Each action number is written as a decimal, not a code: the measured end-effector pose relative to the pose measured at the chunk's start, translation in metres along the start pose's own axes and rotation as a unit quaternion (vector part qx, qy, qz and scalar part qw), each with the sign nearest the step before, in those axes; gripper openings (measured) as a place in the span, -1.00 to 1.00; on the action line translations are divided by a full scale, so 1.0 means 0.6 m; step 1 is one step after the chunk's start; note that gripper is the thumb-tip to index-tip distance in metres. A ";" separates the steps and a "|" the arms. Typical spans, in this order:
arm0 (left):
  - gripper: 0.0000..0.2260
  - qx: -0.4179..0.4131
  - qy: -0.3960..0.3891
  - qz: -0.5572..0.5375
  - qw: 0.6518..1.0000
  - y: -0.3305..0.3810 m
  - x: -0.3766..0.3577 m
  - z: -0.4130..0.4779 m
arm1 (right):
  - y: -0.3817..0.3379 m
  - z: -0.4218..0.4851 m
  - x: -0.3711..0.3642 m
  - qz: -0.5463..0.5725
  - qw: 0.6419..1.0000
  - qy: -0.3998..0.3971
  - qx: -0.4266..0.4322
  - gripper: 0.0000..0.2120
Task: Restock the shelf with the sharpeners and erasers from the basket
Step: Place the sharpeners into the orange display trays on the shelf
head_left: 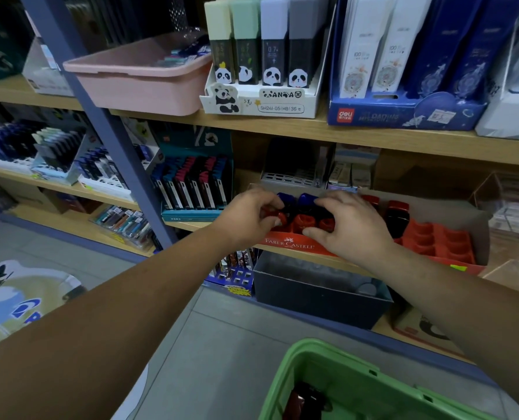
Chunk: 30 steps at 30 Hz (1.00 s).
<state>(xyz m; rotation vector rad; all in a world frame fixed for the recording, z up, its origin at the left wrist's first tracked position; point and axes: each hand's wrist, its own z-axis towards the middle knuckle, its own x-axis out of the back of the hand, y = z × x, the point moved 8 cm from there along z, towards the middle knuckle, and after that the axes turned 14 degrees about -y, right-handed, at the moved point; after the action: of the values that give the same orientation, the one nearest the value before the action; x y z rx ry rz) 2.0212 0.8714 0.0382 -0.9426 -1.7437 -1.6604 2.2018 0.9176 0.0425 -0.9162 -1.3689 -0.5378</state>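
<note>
- Restock looks partway done: the left end of the Faber-Castell display box [291, 242] on the shelf [188, 224] is packed with sharpeners [302, 221]. Red ones are lined up in front, and blue-capped ones are seen behind them.
- Two more dark-and-red ones [397, 213] are stood further right in the same box.
- The right end is not filled yet: lots of bare slots are visible in the red tray insert [434, 237].
- The left hand [252, 215] is curled over the leftmost red sharpeners, one apparently pinched between thumb and fingertips.
- The right hand [349, 225] is draped over the middle of the row. Its fingers are hooked over the tops and the thumb is tucked low at the front, so a sharpener seems to be pinched there too. Whether they're being pushed into slots or just straightened can't be told.
- The green basket [328, 377] is parked on the floor right below. A few dark and reddish items [308, 401] are seen in the bottom, probably more stock, too cut off to be named.
- Erasers: nothing clearly done yet. Small pale boxes [349, 174] are stacked behind the display, possibly erasers, too blurry to be called.
- Other containers: a pink tub [149, 86] with small packets is sat on the shelf above, and a dark open box [312, 292] is on the shelf below, contents hard to make out.
</note>
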 end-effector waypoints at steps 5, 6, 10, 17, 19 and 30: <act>-0.86 -0.013 0.041 0.025 0.999 -0.001 0.004 0.002 | 0.000 -0.001 -0.003 -0.034 0.999 -0.016 -0.005 -0.30; -0.86 -0.029 0.035 0.047 0.998 0.004 0.001 0.001 | -0.002 -0.002 -0.004 -0.041 0.999 -0.020 -0.002 -0.29; -0.80 -0.057 0.006 0.132 0.990 0.018 -0.010 -0.002 | -0.005 -0.007 -0.003 -0.064 0.998 -0.019 0.000 -0.32; -0.80 -0.022 0.030 0.124 0.992 0.014 -0.013 -0.003 | -0.011 -0.014 -0.006 -0.071 0.997 -0.018 -0.005 -0.32; -0.79 0.004 0.023 0.069 0.997 0.005 -0.011 -0.004 | -0.011 -0.015 -0.006 -0.071 0.997 -0.019 -0.004 -0.33; -0.85 -0.019 0.024 0.139 0.990 0.089 -0.013 -0.108 | -0.068 -0.153 -0.001 -0.100 0.988 -0.045 0.106 -0.49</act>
<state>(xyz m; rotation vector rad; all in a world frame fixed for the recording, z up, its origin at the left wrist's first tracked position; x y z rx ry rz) 2.0632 0.8060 0.0701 -1.0996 -1.4762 -1.5267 2.2235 0.8208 0.0561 -0.6407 -1.5781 -0.4942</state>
